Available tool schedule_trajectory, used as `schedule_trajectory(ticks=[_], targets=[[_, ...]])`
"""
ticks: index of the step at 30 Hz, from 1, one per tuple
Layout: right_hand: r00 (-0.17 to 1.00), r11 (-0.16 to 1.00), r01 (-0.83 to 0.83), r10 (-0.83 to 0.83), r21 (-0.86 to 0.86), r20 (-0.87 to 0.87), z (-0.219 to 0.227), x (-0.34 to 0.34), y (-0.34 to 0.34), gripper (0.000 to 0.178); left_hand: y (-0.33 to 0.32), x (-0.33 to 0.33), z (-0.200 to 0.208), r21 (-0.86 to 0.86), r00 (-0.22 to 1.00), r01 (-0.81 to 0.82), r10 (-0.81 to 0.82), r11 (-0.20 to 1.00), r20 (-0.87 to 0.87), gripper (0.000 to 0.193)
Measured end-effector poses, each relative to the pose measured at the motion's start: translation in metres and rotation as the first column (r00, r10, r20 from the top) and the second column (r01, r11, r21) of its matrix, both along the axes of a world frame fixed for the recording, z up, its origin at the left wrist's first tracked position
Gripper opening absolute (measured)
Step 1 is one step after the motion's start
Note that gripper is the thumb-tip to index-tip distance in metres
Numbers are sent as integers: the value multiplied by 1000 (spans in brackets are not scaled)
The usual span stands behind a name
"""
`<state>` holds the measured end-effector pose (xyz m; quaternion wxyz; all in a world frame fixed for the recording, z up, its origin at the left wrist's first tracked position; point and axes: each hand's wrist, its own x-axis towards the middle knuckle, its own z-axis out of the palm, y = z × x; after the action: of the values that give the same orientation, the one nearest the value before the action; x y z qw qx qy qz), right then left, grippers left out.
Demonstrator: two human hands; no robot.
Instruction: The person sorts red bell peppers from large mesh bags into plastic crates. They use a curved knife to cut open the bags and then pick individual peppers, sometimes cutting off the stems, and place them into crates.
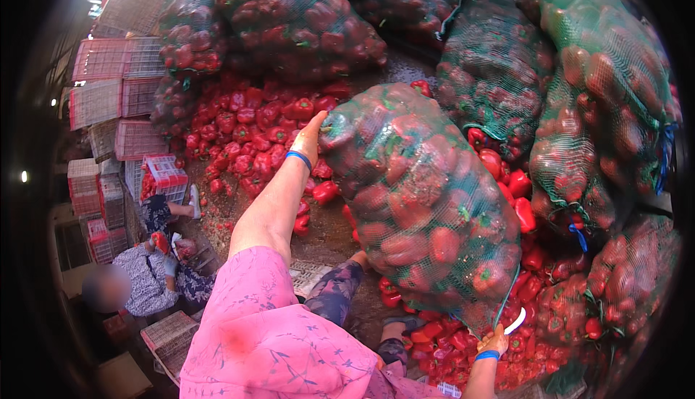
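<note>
A big green mesh sack full of red bell peppers stands tilted in front of me. My left hand, with a blue band at the wrist, grips the sack's upper left corner. Down at the right, my right hand is closed beside the sack's lower end, where a green cord runs up along the netting. A small curved knife with a pale blade sticks out of that hand; its handle is hidden by the fingers. Loose red bell peppers lie under and around the lower end.
More filled mesh sacks crowd the back and right side. A heap of loose peppers spreads over the floor beyond my left arm. Stacked plastic crates line the left. Another person sits low at the left, holding a pepper.
</note>
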<state>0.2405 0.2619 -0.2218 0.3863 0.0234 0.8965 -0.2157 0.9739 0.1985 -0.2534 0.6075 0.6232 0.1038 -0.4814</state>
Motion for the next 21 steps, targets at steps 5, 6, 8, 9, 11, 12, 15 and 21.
schedule_trajectory(ticks=[5,6,8,9,11,12,15,21], targets=[[991,991,-113,118,-78,65,2,9,11,27,-12,29,-27,54,977,118,-125,992,174,35],[982,984,-166,171,-72,75,9,19,6,29,-9,44,-40,51,970,161,-167,986,177,33],[991,989,-131,133,-64,26,7,28,3,29,-9,71,-50,77,961,270,-274,960,43,30],[988,987,-141,145,-74,57,3,21,3,29,-4,88,-65,84,944,330,-327,940,-41,31],[992,987,-120,124,-112,35,5,25,3,28,-23,80,-64,-71,924,249,-258,966,-282,37],[989,983,-133,140,-125,43,5,26,-4,28,-6,102,-82,-137,897,181,-220,974,-383,39],[992,985,-122,124,-120,14,9,31,-2,28,-36,88,-58,338,841,449,-519,827,152,27],[974,976,-218,219,-26,53,6,36,1,23,-46,96,-68,261,825,46,-183,964,534,18]])
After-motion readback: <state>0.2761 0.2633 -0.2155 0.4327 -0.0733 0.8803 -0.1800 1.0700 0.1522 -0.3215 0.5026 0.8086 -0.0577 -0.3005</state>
